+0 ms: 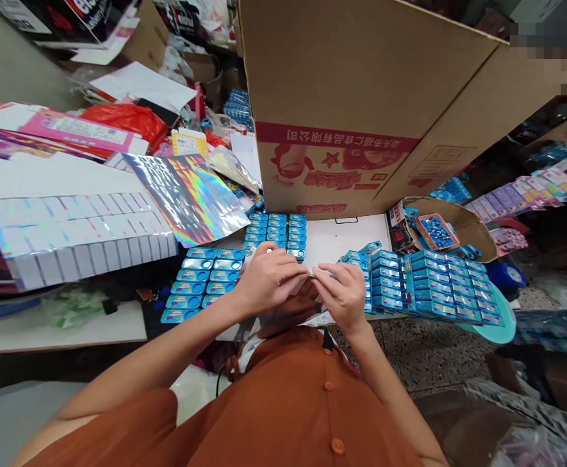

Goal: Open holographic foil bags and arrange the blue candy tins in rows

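Both my hands meet in front of my body, fingertips almost touching. My left hand pinches the edge of a piece of clear plastic film, perhaps a bag, which hangs below the fingers. Closed on the same edge is my right hand, thumb against fingers. Whether anything lies inside the film I cannot tell. Left of my left hand, flat blue cases lie in rows, and more blue cases stand just beyond it. Stacked blue cases rise close to the right of my right hand.
A large cardboard carton stands directly ahead. At left are a shiny holographic sheet and a row of white boxes. A cut-down cardboard box on the right holds a pink tray of small blue pieces. A turquoise basin sits beneath the right stacks.
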Motion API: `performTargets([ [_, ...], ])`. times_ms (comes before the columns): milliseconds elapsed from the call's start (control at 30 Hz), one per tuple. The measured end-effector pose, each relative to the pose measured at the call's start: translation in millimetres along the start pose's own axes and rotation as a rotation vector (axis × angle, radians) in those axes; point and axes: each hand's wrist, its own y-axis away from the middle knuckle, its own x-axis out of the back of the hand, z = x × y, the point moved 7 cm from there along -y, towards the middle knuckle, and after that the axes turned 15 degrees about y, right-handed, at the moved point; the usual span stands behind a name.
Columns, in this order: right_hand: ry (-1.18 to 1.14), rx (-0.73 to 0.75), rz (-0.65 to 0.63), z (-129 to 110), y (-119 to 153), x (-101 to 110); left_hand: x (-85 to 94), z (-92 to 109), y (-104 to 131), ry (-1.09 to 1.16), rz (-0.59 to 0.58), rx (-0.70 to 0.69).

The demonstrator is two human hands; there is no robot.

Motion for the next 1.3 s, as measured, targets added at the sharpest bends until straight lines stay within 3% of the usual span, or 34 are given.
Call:
performTargets([
  [367,0.086,0.047,0.164,-11,13,8,-1.7,3,2,0.011,0.019,0.124],
  [533,0.068,0.012,0.075,-8,21,-1,-4.8,2,2,-0.01,0.002,0.148],
  [633,-0.025,-0.008,-0.019,-7,24,-9,-2.5,-11,0,-0.104,0.008,0.142],
  [733,-0.165,0.008,-0.102,-12,29,-15,7.7,-49,-2,-0.24,0.032,0.141],
  [867,-0.328,-0.147,-0.122,2,38,-15,23.1,-133,5,-0.347,-0.036,0.209],
  [967,-0.369,-0.419,-0.103,39,52,-13,31.6,-193,25,-0.409,-0.097,0.324],
  [1067,-0.376,-0.723,-0.085,92,76,-18,37.8,-219,43,-0.481,0.048,0.408],
  [1167,-0.388,-0.99,-0.068,144,101,-28,17.0,-208,42,-0.413,0.232,0.431],
  [1233,-0.382,-1.073,-0.055,171,111,-33,-19.6,-187,27,-0.233,0.275,0.423],
  [1300,-0.354,-1.082,-0.077,190,114,-38,-71.2,-161,5,0.038,0.242,0.403],
])
